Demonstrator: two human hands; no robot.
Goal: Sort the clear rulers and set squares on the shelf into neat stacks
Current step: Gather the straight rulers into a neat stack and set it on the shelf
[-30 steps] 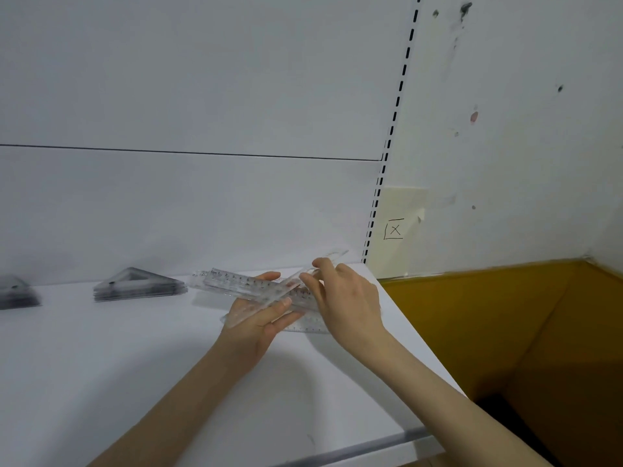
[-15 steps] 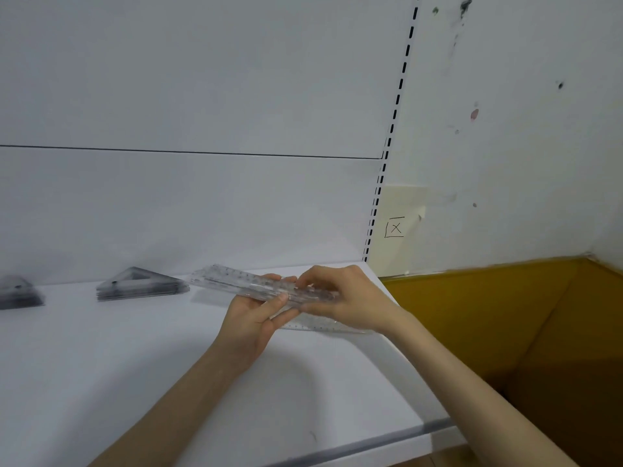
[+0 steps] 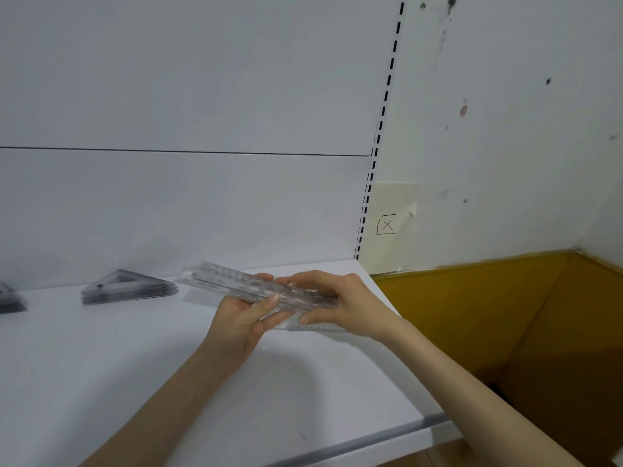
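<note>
- Two stacks of set squares sit at the back of my shelf: one cut off at the left edge, one further right.
- My left hand grips a bundle of clear rulers, raised off the shelf.
- My right hand clasps the bundle's right end.
- One more ruler lies flat below.

Rulers clear glossy plastic; shelf matt white
</note>
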